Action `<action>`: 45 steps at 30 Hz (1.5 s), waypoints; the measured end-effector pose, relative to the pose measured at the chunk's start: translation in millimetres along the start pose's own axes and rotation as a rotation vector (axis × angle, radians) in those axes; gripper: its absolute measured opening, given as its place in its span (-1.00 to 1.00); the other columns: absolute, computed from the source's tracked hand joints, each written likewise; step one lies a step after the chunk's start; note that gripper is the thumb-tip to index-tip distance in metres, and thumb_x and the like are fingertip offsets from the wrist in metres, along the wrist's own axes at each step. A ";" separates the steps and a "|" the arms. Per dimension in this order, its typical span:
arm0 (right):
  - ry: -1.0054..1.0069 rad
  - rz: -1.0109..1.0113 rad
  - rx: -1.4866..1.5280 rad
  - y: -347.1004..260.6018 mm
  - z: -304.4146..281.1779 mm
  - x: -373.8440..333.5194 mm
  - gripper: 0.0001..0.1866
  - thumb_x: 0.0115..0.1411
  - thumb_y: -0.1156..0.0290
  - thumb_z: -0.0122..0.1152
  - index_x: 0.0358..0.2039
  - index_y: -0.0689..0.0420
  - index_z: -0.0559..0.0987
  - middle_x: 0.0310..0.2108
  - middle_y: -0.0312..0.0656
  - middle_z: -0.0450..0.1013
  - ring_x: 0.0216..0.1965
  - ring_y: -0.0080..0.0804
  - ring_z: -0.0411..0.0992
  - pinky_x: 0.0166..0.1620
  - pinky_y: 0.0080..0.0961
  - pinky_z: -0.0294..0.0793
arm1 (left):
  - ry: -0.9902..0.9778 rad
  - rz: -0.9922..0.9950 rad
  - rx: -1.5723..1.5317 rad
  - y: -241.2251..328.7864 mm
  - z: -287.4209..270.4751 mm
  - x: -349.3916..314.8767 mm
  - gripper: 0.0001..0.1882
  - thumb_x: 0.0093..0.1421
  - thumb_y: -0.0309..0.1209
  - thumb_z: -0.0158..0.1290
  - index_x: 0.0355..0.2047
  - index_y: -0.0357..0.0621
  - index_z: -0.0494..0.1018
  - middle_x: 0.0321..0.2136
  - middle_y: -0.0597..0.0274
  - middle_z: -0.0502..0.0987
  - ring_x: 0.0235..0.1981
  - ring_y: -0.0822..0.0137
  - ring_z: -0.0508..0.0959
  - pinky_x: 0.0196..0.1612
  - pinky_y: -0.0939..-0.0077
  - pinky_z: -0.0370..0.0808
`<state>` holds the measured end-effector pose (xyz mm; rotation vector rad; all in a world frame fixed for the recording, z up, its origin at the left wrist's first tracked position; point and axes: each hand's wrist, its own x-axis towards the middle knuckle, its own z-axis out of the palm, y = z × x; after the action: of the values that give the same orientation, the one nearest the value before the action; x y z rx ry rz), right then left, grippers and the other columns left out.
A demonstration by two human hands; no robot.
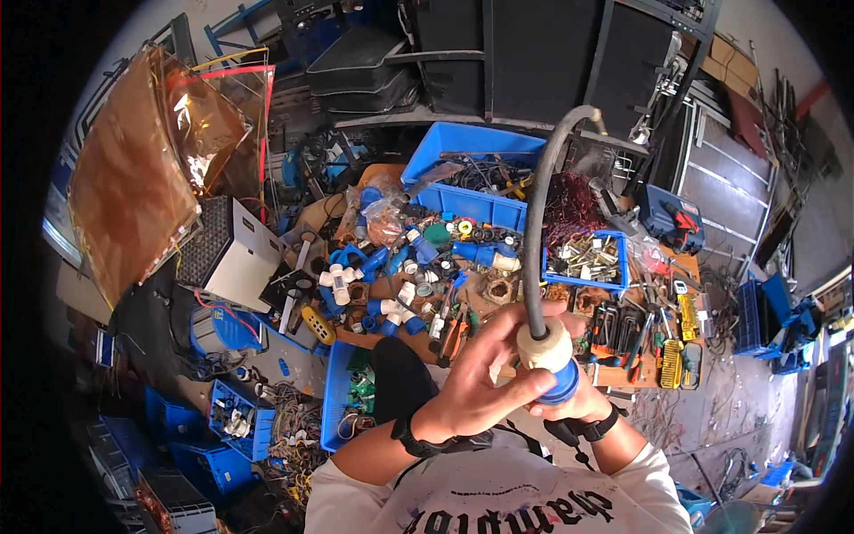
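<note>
Both my hands hold a round plug connector (pixel 551 356) with a cream upper part and a blue lower part. My left hand (pixel 480 378) wraps it from the left, fingers across its body. My right hand (pixel 583 405) supports it from below and behind, mostly hidden by the connector. A thick grey cable (pixel 534 222) rises out of the cream top and arches up to the right. Each wrist wears a black band.
Below lies a cluttered wooden bench (pixel 623 378) with blue-and-white plugs (pixel 405 303), pliers (pixel 454 334), screwdrivers (pixel 672 356), blue bins (pixel 471 147), tangled reddish wire (pixel 569 205) and a drill (pixel 676 222). A white box (pixel 236 254) and blue crates (pixel 236 414) stand at left.
</note>
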<state>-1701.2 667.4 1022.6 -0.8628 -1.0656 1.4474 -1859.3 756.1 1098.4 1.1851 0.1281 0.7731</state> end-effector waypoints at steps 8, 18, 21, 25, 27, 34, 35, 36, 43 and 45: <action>-0.106 0.117 0.237 4.4 2.1 0.9 -0.52 -0.12 0.51 0.46 -0.15 0.19 0.49 -0.38 -0.30 0.51 -0.37 -0.60 0.45 -0.26 -0.62 0.46 | 0.050 -0.091 -0.105 6.6 -18.8 1.4 -0.19 0.10 -0.60 0.21 0.31 -0.29 0.04 0.12 0.05 0.37 0.16 0.27 0.38 0.21 0.28 0.33; 0.033 0.160 0.185 -8.5 21.9 9.8 -0.51 -0.01 0.54 0.43 -0.05 0.14 0.46 -0.38 -0.40 0.47 -0.44 -0.70 0.37 -0.41 -0.69 0.37 | 0.140 -0.019 -0.102 -6.8 -31.8 2.2 -0.44 0.26 -0.36 0.06 0.20 -0.33 0.20 0.02 0.09 0.43 0.08 0.31 0.43 0.17 0.36 0.34; 0.054 0.117 0.126 -3.2 22.3 9.6 -0.53 -0.02 0.55 0.44 -0.07 0.16 0.49 -0.33 -0.41 0.48 -0.42 -0.71 0.39 -0.38 -0.71 0.38 | 0.182 -0.003 -0.032 -7.8 -34.4 0.7 -0.43 0.18 -0.45 0.18 0.17 -0.29 0.26 -0.01 0.18 0.45 0.01 0.36 0.46 0.13 0.41 0.37; 0.040 0.138 0.209 -14.3 26.5 7.7 -0.55 -0.02 0.56 0.44 -0.08 0.17 0.50 -0.35 -0.40 0.50 -0.43 -0.71 0.41 -0.39 -0.72 0.39 | 0.098 -0.023 -0.105 -2.7 -37.3 4.0 -0.23 0.18 -0.23 0.15 0.28 -0.30 0.08 0.05 -0.06 0.43 0.11 0.00 0.43 0.17 0.04 0.36; 0.029 0.172 0.237 -15.5 29.2 5.1 -0.55 -0.02 0.55 0.43 -0.09 0.18 0.50 -0.37 -0.38 0.51 -0.45 -0.70 0.41 -0.41 -0.73 0.39 | 0.006 -0.039 -0.200 -0.9 -42.3 4.4 -0.25 0.21 -0.24 0.07 0.30 -0.29 0.03 0.10 -0.11 0.38 0.15 -0.11 0.38 0.21 -0.11 0.29; 0.274 -0.044 -0.091 -16.6 41.1 14.5 -0.57 -0.03 0.50 0.43 -0.11 0.17 0.51 -0.33 -0.35 0.53 -0.30 -0.65 0.46 -0.14 -0.57 0.46 | 0.259 -0.048 0.040 0.6 -29.7 2.9 -0.31 0.25 -0.06 0.03 0.20 -0.31 0.17 0.06 -0.01 0.42 0.15 0.12 0.39 0.21 0.10 0.28; 0.301 -0.048 -0.163 -13.1 40.0 14.0 -0.57 -0.04 0.46 0.44 -0.13 0.16 0.51 -0.31 -0.34 0.53 -0.29 -0.64 0.46 -0.12 -0.56 0.46 | 0.284 -0.040 0.119 -2.9 -32.8 1.9 -0.33 0.24 -0.07 0.08 0.17 -0.33 0.22 0.01 0.06 0.45 0.08 0.25 0.44 0.15 0.23 0.35; 0.321 -0.044 -0.204 -11.6 42.0 13.0 -0.57 -0.04 0.46 0.44 -0.13 0.17 0.51 -0.31 -0.35 0.53 -0.29 -0.64 0.45 -0.13 -0.57 0.46 | 0.311 -0.058 0.111 -4.5 -33.9 1.5 -0.42 0.24 -0.18 0.10 0.14 -0.30 0.26 -0.03 0.10 0.48 -0.02 0.33 0.47 0.02 0.37 0.36; 0.216 -0.027 -0.182 -13.2 39.0 7.8 -0.63 -0.02 0.49 0.40 -0.19 0.18 0.49 -0.36 -0.35 0.51 -0.33 -0.69 0.42 -0.19 -0.62 0.44 | 0.218 -0.018 -0.005 -3.5 -35.3 -0.7 -0.36 0.17 -0.28 0.20 0.16 -0.35 0.24 -0.03 -0.03 0.51 -0.01 0.03 0.54 0.15 0.17 0.42; 0.119 0.031 0.028 -16.7 39.2 4.6 -0.64 0.00 0.53 0.40 -0.19 0.18 0.47 -0.43 -0.32 0.48 -0.45 -0.70 0.39 -0.34 -0.68 0.41 | 0.067 -0.024 -0.144 1.7 -39.5 -1.2 -0.29 0.13 -0.26 0.22 0.20 -0.31 0.21 0.01 -0.07 0.48 0.04 -0.05 0.51 0.20 0.03 0.36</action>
<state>-1732.7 666.1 1051.5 -0.9375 -0.9442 1.4155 -1879.7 786.6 1083.7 1.0203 0.1393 0.7878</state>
